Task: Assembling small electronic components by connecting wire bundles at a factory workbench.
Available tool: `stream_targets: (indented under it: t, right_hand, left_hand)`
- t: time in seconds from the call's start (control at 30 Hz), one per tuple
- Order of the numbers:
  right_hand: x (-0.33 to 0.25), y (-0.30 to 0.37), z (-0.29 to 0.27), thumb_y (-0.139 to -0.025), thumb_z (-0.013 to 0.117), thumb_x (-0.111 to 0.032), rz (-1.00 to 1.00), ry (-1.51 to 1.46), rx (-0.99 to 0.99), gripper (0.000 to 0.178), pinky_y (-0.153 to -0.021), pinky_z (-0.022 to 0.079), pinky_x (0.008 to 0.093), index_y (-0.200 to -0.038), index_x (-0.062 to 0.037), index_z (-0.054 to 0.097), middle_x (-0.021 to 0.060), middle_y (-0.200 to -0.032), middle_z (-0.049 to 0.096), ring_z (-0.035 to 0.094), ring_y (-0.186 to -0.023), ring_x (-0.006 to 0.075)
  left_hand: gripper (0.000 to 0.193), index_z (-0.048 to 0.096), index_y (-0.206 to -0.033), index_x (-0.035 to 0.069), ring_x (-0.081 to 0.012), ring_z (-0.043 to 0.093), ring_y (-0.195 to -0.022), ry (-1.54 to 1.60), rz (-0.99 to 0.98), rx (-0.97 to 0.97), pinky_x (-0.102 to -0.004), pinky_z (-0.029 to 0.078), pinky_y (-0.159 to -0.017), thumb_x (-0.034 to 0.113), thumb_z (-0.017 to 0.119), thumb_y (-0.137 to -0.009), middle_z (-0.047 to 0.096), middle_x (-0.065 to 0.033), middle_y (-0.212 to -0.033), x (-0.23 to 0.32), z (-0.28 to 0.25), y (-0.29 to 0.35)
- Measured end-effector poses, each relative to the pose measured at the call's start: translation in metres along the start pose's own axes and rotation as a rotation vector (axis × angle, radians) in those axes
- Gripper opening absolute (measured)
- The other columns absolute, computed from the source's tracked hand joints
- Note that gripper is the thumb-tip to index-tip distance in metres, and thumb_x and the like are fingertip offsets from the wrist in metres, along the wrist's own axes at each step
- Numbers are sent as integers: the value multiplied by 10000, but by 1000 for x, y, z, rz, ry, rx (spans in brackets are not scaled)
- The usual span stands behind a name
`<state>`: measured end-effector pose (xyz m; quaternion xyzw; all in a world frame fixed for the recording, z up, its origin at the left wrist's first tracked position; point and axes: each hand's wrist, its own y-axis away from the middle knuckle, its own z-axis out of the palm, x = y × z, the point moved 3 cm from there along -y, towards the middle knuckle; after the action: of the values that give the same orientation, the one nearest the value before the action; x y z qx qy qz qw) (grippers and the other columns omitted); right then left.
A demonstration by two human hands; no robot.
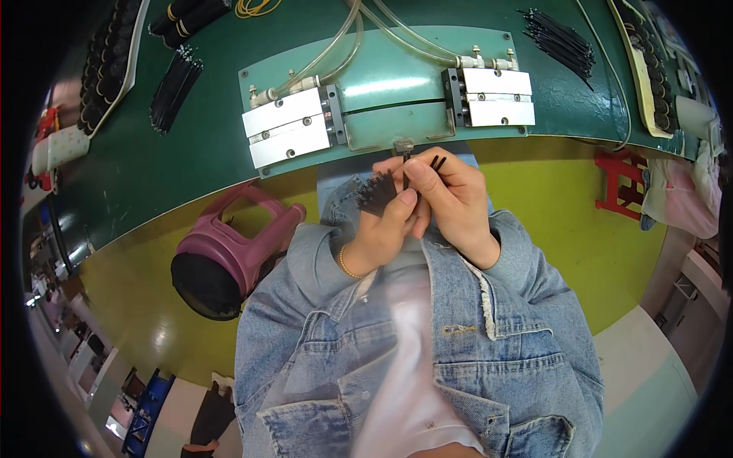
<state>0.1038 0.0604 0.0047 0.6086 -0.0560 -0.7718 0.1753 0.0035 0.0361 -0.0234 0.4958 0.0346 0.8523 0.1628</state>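
My left hand is closed around a bundle of thin black wire pieces, their ends fanning out above my fingers. My right hand pinches a couple of black wire pieces between thumb and fingertips, just below a small metal fixture at the front edge of the green bench. Both hands meet in front of my chest, touching each other. A gold bracelet is on my left wrist. Denim jacket sleeves cover both forearms.
A light green plate on the bench carries two white pneumatic blocks with clear tubes. Piles of black wire pieces lie at the back left and right. A purple stool stands on the yellow floor to my left.
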Motion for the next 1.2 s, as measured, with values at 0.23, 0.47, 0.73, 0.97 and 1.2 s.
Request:
stream_targets:
  t: [0.23,0.47,0.73,0.97,1.2]
  right_hand:
    - [0,-2,3,-888,482,-187,3,21,53,232,-318,342,159,-793,5,573,35,-659,610,475,-389,30]
    - [-1,-5,3,-887,485,-192,10,10,71,238,-309,330,165,-779,2,572,27,-609,591,464,-374,33]
    - [-1,-6,2,-884,491,-192,16,1,74,233,-314,326,171,-783,3,570,32,-630,602,446,-374,30]
    - [1,-6,0,-881,496,-183,8,4,72,218,-317,329,172,-792,5,563,38,-657,613,441,-377,28]
    - [5,-1,1,-876,500,-169,-102,-67,95,196,-327,348,171,-816,9,558,41,-693,613,456,-394,32]
  left_hand:
    - [279,431,-1029,24,-16,334,-485,61,-64,-20,-162,227,-441,261,413,-882,450,18,-607,0,4,0]
    - [388,389,-1114,-23,-80,464,-492,29,-76,3,-176,304,-399,250,426,-841,522,-61,-793,-7,-3,-1]
    - [411,389,-1120,-27,-67,459,-518,5,-8,-8,-167,313,-424,266,437,-836,523,-54,-798,-7,1,-4]
    - [320,394,-1093,-11,-23,389,-551,47,18,-57,-154,264,-482,239,403,-892,481,5,-718,-4,4,-5]
    - [265,432,-1023,-4,-17,375,-524,119,-24,-2,-155,258,-465,226,398,-896,462,18,-671,4,9,-4]
